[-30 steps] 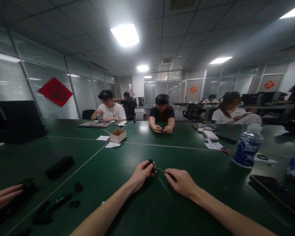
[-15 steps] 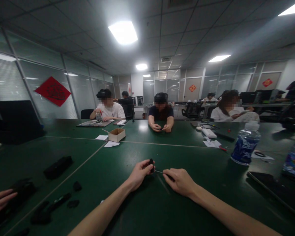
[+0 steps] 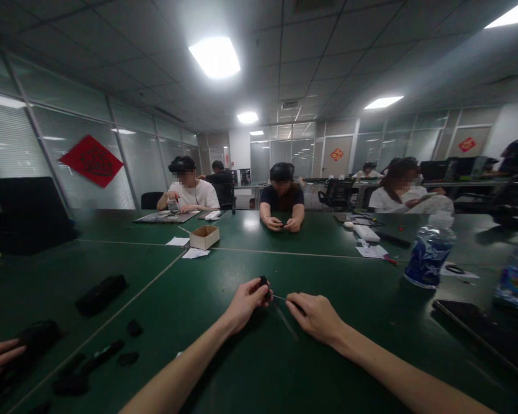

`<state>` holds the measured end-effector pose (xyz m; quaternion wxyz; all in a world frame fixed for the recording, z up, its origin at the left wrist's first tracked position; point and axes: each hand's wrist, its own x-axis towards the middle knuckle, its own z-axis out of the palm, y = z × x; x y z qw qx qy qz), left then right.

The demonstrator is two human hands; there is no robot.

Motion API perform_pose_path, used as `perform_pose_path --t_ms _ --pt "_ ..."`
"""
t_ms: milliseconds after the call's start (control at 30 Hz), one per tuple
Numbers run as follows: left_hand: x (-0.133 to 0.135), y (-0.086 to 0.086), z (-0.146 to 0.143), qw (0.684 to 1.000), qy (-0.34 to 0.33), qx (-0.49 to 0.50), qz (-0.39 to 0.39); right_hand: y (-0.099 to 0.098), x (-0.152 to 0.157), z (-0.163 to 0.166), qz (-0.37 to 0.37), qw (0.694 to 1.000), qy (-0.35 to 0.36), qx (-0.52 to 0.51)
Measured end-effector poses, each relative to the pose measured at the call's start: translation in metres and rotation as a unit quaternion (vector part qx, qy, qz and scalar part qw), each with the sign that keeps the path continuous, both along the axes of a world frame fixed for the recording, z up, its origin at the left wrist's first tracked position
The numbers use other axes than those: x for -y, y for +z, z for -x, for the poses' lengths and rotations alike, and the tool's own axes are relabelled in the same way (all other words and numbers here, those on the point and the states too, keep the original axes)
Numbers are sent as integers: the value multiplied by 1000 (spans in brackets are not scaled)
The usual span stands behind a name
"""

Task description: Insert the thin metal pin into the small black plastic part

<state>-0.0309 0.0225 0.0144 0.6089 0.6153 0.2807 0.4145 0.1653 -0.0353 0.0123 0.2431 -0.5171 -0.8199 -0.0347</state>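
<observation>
Low above the green table, my left hand pinches a small black part between thumb and fingers. My right hand is closed around a tool with a thin metal shaft; its handle is hidden in the palm. The shaft points left and its tip reaches the black part at my left fingertips. Whether the tip sits inside the part cannot be made out.
Several black pieces and a black case lie left, near another person's hand. A small cardboard box stands ahead. To the right are a water bottle and a dark phone-like slab. People sit opposite.
Both hands stay in nearly the same place. The black part has tilted and shifted slightly, and the shaft still meets it. The other person's hand at left has moved a little left.
</observation>
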Motion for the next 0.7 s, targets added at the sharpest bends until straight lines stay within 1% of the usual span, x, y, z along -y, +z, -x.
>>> perform_pose_path --t_ms 133,167,200,267,333,433,533,700 --pt "7 5 -1 994 -67 -79 -29 -1 -6 -5 2 991 -61 -115" --pt "7 5 -1 993 -74 -88 -32 0 -6 -5 7 989 -70 -129" --pt "7 4 -1 994 -71 -84 -30 0 -6 -5 13 989 -65 -130" --pt "4 0 -1 997 -52 -58 -11 1 -5 -5 22 993 -25 -111" --pt "0 -6 -1 999 -33 -27 21 2 -3 -3 24 996 14 -89" --pt "-5 -13 -1 998 -17 12 66 1 -1 -2 24 996 45 -72" --pt "-7 -16 -2 996 -8 32 83 1 0 -2 27 996 62 -63" --pt "-7 -16 -2 997 13 38 69 2 0 -1 24 997 52 -52"
